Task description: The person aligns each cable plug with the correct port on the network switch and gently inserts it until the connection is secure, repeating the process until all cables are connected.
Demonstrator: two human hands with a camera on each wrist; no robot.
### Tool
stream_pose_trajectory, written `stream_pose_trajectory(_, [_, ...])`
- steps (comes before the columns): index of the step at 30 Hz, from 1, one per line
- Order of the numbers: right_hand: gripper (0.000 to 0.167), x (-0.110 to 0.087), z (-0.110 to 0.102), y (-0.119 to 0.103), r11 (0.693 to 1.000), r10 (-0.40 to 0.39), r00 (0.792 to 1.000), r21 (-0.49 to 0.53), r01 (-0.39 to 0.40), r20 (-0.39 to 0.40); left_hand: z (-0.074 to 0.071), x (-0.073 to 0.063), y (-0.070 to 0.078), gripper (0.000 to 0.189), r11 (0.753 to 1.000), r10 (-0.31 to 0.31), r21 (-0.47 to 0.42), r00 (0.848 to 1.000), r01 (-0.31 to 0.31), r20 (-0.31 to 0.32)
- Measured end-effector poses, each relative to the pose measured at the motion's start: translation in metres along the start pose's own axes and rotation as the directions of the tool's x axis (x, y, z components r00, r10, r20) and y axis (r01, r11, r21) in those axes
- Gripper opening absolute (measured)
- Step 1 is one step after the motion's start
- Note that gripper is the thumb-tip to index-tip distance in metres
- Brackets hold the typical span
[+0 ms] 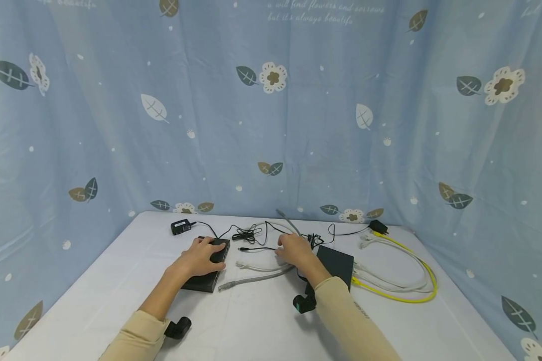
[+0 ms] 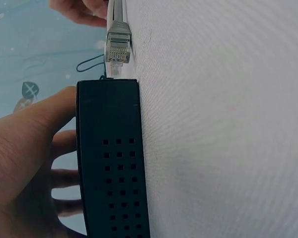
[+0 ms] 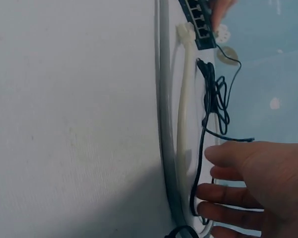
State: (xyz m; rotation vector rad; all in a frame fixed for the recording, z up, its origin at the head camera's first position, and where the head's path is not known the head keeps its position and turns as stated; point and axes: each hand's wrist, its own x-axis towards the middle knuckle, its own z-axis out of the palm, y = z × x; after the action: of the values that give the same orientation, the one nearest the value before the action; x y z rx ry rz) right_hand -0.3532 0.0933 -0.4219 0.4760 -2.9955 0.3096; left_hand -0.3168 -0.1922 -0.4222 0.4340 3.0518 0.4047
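In the lower left of the head view, the left hand (image 1: 203, 258) rests on a flat black rectangular box (image 1: 210, 281) that lies on a white table (image 1: 253, 321). Its fingers are spread over the upper face and its thumb is by the right edge; the left wrist view shows a side of the box pierced with small square holes. The right wrist view shows a row of ports on the box at the top of the frame.

The right hand (image 1: 298, 252) is near the centre of the head view, its fingers loosely bent and the thumb apart from them; it appears to grasp nothing. A thin black cable with a slim plug (image 1: 253, 249) runs up to its fingertips, though I cannot tell whether they touch it. A thick grey network cable (image 1: 259, 278) passes beneath this hand, beside an off-white network cable (image 1: 262, 268) with a clear plug.

Right of centre lies a second dark box (image 1: 339, 261), with a yellow cable (image 1: 429, 281) looping at its right. A light blue patterned curtain (image 1: 271, 125) fills the upper frame.
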Motion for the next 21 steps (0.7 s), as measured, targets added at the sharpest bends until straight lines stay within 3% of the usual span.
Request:
stream_pose_trajectory(5, [0.027,0.003,0.004,-0.008,0.998,-0.046,0.998,0.041,0.048,-0.046,-0.001,0.000,0.001,0.065,1.000,0.004,0.003,1.000,-0.004,0.003])
stream_pose_trajectory(11, [0.028,0.007,0.009,-0.028,0.984,-0.094,0.995,0.148,0.098,-0.038,-0.002,-0.001,0.003,0.065,1.000,-0.003,0.000,1.000,0.003,0.005])
stream_pose_trajectory(17, [0.030,0.011,0.017,-0.046,0.977,-0.149,0.988,0.145,0.155,-0.048,-0.003,-0.002,0.005,0.065,1.000,-0.015,0.018,1.000,0.015,0.005])
stream_pose_trajectory(21, [0.036,0.011,0.023,-0.052,0.981,-0.152,0.988,0.121,0.152,-0.014,-0.003,-0.003,0.004,0.066,1.000,-0.009,0.014,1.000,0.009,0.012])
